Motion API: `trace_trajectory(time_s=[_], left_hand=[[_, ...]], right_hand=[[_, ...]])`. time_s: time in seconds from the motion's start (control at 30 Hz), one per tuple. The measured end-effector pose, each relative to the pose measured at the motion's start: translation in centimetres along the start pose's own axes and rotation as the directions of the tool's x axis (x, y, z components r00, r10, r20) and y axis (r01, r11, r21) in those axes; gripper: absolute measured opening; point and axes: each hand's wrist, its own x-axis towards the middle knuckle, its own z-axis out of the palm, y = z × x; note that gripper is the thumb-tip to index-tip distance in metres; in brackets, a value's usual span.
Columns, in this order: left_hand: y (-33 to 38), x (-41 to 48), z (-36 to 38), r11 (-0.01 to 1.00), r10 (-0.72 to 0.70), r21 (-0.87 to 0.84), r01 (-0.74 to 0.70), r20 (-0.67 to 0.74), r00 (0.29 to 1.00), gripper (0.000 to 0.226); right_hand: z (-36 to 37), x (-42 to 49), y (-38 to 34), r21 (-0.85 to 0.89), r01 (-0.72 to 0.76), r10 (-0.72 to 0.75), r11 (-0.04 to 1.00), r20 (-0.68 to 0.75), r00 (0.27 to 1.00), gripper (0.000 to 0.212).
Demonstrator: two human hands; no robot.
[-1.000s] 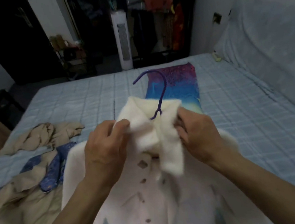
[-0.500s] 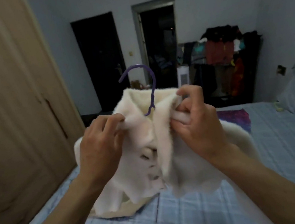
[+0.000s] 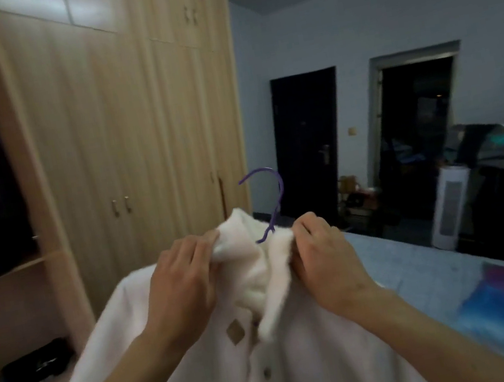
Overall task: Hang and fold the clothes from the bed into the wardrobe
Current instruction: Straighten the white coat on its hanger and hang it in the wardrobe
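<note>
While aloft, 2 hands (image 3: 185,278) (image 3: 325,258) around collar (image 3: 255,258)

A white fleecy jacket (image 3: 306,365) with brown diamond-shaped buttons is held up just right of the light wooden wardrobe (image 3: 136,143), its collar pinched by the left hand (image 3: 182,282) and right hand (image 3: 326,261). A purple hanger (image 3: 279,193) hook rises upright from the collar. The blue checked bed (image 3: 422,262) lies further right of the wardrobe.
</note>
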Motion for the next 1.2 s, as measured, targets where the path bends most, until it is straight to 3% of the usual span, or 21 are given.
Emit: trace_trajectory(time_s=[0.07, 0.13, 0.2, 0.3, 0.5, 0.67, 0.87, 1.2], left_hand=[[-3.7, -0.9, -1.6, 0.998, -0.011, 0.068, 0.012, -0.028, 1.0, 0.033], [-7.6, -1.6, -3.1, 0.992, -0.025, 0.119, 0.031, -0.048, 0.999, 0.033], [-11.8, -2.3, -4.6, 0.987, -0.042, 0.152, 0.05, -0.058, 0.997, 0.033], [-18.3, -3.6, -6.7, 0.979, -0.072, 0.186, 0.079, -0.042, 0.996, 0.036], [-29.2, -5.4, -10.3, 0.941, -0.213, 0.269, 0.205, 0.001, 0.977, 0.039], [-36.6, -5.3, -12.1, 0.894, -0.341, 0.331, 0.302, 0.066, 0.938, 0.049], [-44.8, -4.5, -11.5, 0.797, -0.538, 0.33, 0.506, 0.01, 0.843, 0.068], [-57.3, 0.5, -13.6, 0.651, -0.612, 0.508, 0.563, -0.086, 0.786, 0.06]], right_hand=[[2.2, 1.8, -3.4, 0.099, -0.007, 0.001, 0.995, 0.052, 0.999, 0.007], [4.6, 3.6, -6.9, 0.258, -0.046, 0.024, 0.965, 0.09, 0.996, 0.019], [7.2, 5.6, -10.3, 0.316, -0.003, -0.022, 0.949, 0.076, 0.997, 0.032], [10.6, 8.8, -15.8, 0.376, 0.066, -0.094, 0.924, 0.058, 0.994, 0.031], [16.9, 14.5, -25.4, 0.459, 0.136, -0.179, 0.878, 0.051, 0.983, 0.038], [21.7, 19.6, -30.4, 0.512, 0.163, -0.21, 0.844, 0.035, 0.977, 0.028], [29.6, 26.7, -33.9, 0.556, 0.223, -0.232, 0.801, -0.055, 0.971, 0.031], [39.1, 38.6, -41.3, 0.696, 0.193, -0.262, 0.692, -0.007, 0.965, 0.026]])
